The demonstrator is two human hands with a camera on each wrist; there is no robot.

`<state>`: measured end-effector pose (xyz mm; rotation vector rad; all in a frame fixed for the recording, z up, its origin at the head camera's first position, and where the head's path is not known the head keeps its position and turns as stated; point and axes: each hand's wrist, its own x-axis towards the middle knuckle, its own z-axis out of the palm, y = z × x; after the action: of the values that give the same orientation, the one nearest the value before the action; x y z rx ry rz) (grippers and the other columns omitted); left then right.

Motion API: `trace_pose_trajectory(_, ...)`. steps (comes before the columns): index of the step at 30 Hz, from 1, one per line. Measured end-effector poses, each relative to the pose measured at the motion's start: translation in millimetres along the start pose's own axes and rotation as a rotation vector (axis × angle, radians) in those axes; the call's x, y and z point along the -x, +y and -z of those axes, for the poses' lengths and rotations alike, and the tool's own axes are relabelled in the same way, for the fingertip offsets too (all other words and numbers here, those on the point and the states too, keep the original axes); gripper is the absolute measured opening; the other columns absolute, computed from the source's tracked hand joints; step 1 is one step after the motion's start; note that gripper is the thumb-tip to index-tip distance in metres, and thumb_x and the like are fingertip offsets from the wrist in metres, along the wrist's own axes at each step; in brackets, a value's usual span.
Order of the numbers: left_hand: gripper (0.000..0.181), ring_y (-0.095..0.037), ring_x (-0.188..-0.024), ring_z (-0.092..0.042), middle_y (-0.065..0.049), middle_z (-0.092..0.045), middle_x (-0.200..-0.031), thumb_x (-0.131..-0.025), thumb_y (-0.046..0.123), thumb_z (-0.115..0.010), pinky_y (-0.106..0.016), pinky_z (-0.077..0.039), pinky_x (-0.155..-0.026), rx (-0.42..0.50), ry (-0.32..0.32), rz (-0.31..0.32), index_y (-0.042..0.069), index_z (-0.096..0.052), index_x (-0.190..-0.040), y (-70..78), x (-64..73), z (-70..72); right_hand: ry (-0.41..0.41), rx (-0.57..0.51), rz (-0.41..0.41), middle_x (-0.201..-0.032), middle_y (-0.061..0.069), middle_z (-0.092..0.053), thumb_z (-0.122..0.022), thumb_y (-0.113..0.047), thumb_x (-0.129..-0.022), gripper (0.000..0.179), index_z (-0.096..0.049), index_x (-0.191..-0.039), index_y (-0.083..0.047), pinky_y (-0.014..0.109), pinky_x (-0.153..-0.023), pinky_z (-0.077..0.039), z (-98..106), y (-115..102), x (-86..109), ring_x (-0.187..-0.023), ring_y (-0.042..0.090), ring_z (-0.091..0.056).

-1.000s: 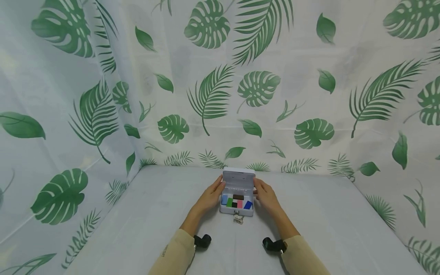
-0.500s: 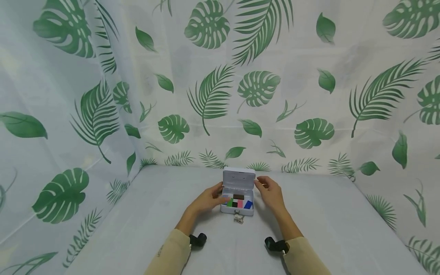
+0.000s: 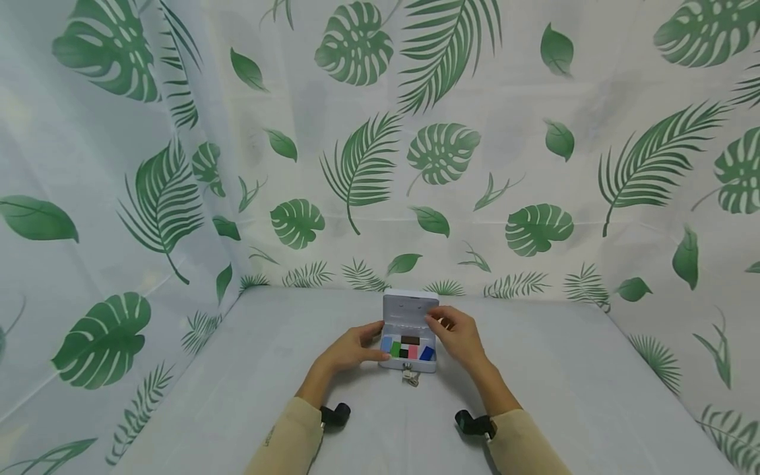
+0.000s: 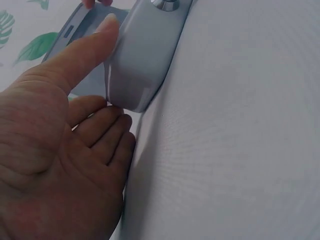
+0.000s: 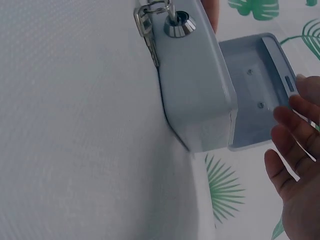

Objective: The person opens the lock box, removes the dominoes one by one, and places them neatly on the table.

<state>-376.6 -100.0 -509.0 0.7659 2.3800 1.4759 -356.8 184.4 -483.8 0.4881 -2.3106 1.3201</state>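
A small light-grey cash box (image 3: 384, 364) stands with its lid (image 3: 410, 309) raised. Inside lie several coloured blocks: light blue, green, black, pink, dark blue (image 3: 427, 353) and a brown one (image 3: 410, 340) at the back. My left hand (image 3: 347, 348) holds the box's left side, thumb on the front rim, other fingers along the side wall. My right hand (image 3: 463, 336) is at the lid's right edge, thumb and forefinger pinching its rim, the other fingers loosely bent. Keys (image 5: 145, 25) hang from the round lock (image 5: 180, 25) on the box front.
The box stands on a white-covered table (image 3: 267, 369), near its far edge. Behind and to the left hangs a white curtain (image 3: 380, 178) printed with green leaves. Black wrist cameras (image 3: 336, 414) sit at both sleeve ends.
My left hand has slid from the lid's left edge down to the box's left front. My right hand has shifted leftward over the lid's right edge. The box and blocks stay put.
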Motion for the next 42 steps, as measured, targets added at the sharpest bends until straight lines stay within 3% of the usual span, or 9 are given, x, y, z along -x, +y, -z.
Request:
trace_pose_trajectory(7, 0.084, -0.034, -0.153, -0.039, -0.005, -0.043, -0.165, -0.091, 0.033, -0.083, -0.053, -0.032, -0.126, 0.014, 0.008, -0.004, 0.014, -0.041, -0.161, -1.8, -0.9, -0.7, -0.078, 0.076, 0.047, -0.101, 0.004, -0.075, -0.075, -0.018, -0.097, 0.023, -0.076, -0.116, -0.004, 0.022, -0.06, -0.051, -2.8, -3.1, 1.0, -0.076, 0.015, -0.058)
trace_pose_trajectory(23, 0.081, -0.033, -0.153, -0.04, -0.004, -0.045, -0.164, -0.091, 0.034, -0.082, -0.054, -0.032, -0.126, 0.023, 0.016, 0.001, 0.016, -0.043, -0.16, -3.6, -1.4, -1.0, -0.224, 0.278, -0.022, -0.11, 0.007, -0.077, -0.08, -0.018, -0.092, 0.028, -0.077, -0.117, -0.007, 0.025, -0.067, -0.049, -2.5, -11.3, 0.0, -0.081, 0.015, -0.058)
trace_pose_trajectory(29, 0.082, -0.032, -0.153, -0.041, -0.003, -0.045, -0.163, -0.091, 0.034, -0.082, -0.054, -0.033, -0.125, 0.018, 0.017, 0.002, 0.016, -0.043, -0.16, -5.3, -2.7, -1.8, -0.294, 0.372, -0.043, -0.109, 0.007, -0.077, -0.082, -0.016, -0.089, 0.027, -0.079, -0.114, -0.006, 0.04, -0.08, -0.057, -1.3, -16.8, -1.6, -0.095, 0.029, -0.067)
trace_pose_trajectory(35, 0.082, -0.034, -0.153, -0.041, -0.005, -0.045, -0.164, -0.091, 0.033, -0.083, -0.055, -0.033, -0.125, 0.021, 0.019, -0.001, 0.015, -0.042, -0.16, -4.1, -2.4, -2.3, -0.309, 0.426, -0.038, -0.106, 0.006, -0.072, -0.086, -0.02, -0.085, 0.029, -0.08, -0.109, -0.005, 0.053, -0.09, -0.057, -0.4, -19.3, -0.1, -0.104, 0.033, -0.067)
trace_pose_trajectory(42, 0.084, -0.035, -0.152, -0.041, -0.004, -0.044, -0.164, -0.09, 0.035, -0.083, -0.056, -0.034, -0.124, 0.009, 0.025, 0.013, 0.016, -0.042, -0.161, -2.3, -1.0, -2.6, -0.319, 0.434, -0.086, -0.105, 0.008, -0.072, -0.087, -0.023, -0.085, 0.03, -0.081, -0.109, -0.007, 0.046, -0.083, -0.058, -0.2, -20.1, -0.3, -0.099, 0.03, -0.066)
